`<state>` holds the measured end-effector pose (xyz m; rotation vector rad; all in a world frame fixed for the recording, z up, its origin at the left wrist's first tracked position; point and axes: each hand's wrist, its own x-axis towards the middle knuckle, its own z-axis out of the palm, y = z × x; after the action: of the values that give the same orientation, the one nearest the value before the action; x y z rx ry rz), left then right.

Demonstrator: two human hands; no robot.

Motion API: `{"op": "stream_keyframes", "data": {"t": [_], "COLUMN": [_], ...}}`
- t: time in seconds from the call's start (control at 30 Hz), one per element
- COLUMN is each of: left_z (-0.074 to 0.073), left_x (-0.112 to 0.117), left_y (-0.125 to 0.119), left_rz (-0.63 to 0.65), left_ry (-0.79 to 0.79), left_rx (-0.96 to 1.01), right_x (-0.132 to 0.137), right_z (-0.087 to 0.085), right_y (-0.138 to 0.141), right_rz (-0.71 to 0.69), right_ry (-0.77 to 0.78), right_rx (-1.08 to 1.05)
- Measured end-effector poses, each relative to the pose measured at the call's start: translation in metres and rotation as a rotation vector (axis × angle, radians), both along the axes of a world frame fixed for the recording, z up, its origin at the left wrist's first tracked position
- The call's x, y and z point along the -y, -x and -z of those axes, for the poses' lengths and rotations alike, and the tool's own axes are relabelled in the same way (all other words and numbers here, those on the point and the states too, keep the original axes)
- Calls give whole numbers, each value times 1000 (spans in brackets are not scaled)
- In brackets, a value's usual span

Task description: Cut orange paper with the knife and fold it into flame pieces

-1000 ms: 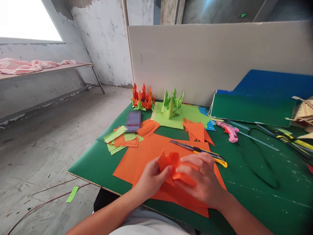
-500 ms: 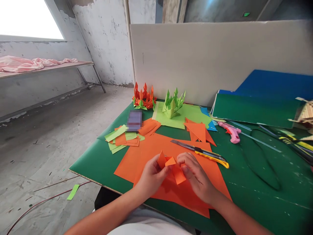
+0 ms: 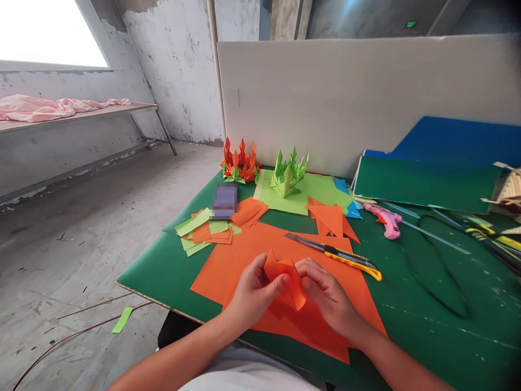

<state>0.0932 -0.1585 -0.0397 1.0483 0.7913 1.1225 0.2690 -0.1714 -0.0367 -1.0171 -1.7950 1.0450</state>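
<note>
Between both hands is a small folded piece of orange paper (image 3: 280, 267), held above a large orange sheet (image 3: 248, 255) on the table. My left hand (image 3: 257, 288) grips its left side, the thumb pressed across its front. My right hand (image 3: 323, 288) pinches its right edge with fingers curled; the fingertips are partly hidden behind the paper. Just beyond the right hand lies a utility knife (image 3: 334, 254) with a yellow handle, its blade side pointing left.
Orange and green paper slips (image 3: 199, 233) lie at left beside a blurred dark rectangular object (image 3: 224, 201). Behind stand a red paper crown (image 3: 241, 163) and a green folded-paper piece (image 3: 288, 174). Orange triangles (image 3: 331, 217) and a pink glue gun (image 3: 385, 220) with its cord lie at right.
The flap at the top of the orange paper has been turned down, and its right side now stands up as a point. Both hands stay in nearly the same place.
</note>
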Motion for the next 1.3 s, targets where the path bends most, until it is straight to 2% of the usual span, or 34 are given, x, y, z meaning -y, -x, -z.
{"op": "stream_keyframes", "data": {"t": [0.2,0.37,0.53,0.7,0.83,0.93,1.0,1.07,1.17,1.3], "left_z": [-6,-1,1,7,6,0,-3,-4,-3,-2], "left_x": [0,1,4,10,13,15,14,13,10,8], "left_y": [3,4,1,2,6,9,10,8,5,2], "left_rz": [-106,-96,-50,-65,56,206,276,274,203,173], "left_ry": [-13,-106,-218,-511,-634,-571,-441,-305,-132,-59], "left_rx": [64,-106,-237,-415,-438,-353,-245,-125,-76,-79], "right_x": [6,7,5,7,8,6,4,4,5,7], "right_z": [7,8,13,15,14,9,4,1,-1,3], "right_y": [-1,4,3,6,4,-1,-4,-5,-3,-2], "right_rz": [34,66,107,189,242,294,302,275,239,244], "right_ry": [97,154,51,-5,-121,-277,-398,-494,-554,-532], "right_rx": [-85,-156,-195,-189,-174,-88,13,120,214,207]}}
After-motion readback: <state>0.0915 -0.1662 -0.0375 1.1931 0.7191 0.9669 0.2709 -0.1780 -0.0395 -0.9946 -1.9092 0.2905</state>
